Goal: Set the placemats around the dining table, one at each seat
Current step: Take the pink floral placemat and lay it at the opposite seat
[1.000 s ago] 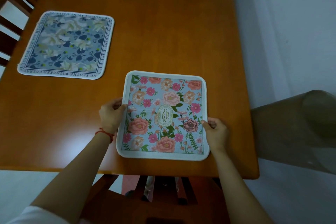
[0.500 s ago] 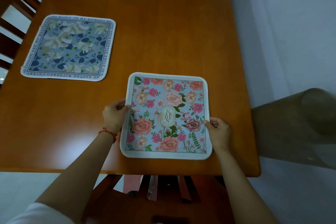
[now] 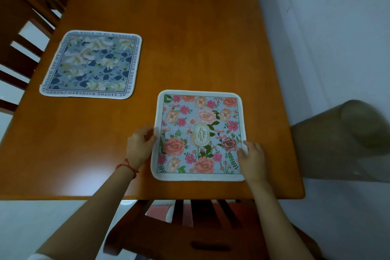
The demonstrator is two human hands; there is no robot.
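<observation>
Placemats laid: 2 in view. Blue lily placemat [image 3: 90,65] — table's [image 3: 200,27] left edge. Pink floral placemat [image 3: 199,135] — near edge, toward right corner; left hand [image 3: 140,145] and right hand [image 3: 252,159] pinch its sides. Remaining seats unconfirmed.

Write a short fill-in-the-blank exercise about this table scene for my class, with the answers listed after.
1. The pink mat has the word ____ printed at its middle.
2. The left hand wears a ____ string at the wrist.
3. The blue mat lies to the ____ of the pink mat on the table.
4. The right hand rests on the pink mat's ____ edge.

Answers: GARDEN; red; left; right
</observation>
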